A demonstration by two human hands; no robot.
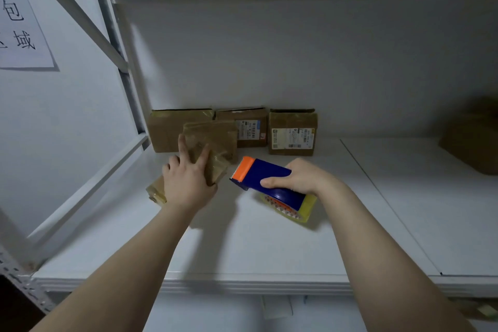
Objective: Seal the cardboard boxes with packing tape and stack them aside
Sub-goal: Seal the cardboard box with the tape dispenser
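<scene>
A small cardboard box (217,140) wrapped in shiny tape lies tilted on the white shelf (242,245). My left hand (187,179) rests on top of it with fingers spread, thumb along its right side. My right hand (303,176) grips a blue tape dispenser (265,174) with an orange blade guard, just right of the box; its yellowish tape roll (293,209) hangs below. Three taped boxes stand in a row against the back wall: a left one (167,131), a middle one (250,127) and a right one (292,132), the last two with labels.
A dark brown box (474,137) sits blurred at the far right of the shelf. A white metal rack post and diagonal brace (118,62) rise at the left. A paper sign (18,21) hangs on the left wall. Another shelf runs overhead.
</scene>
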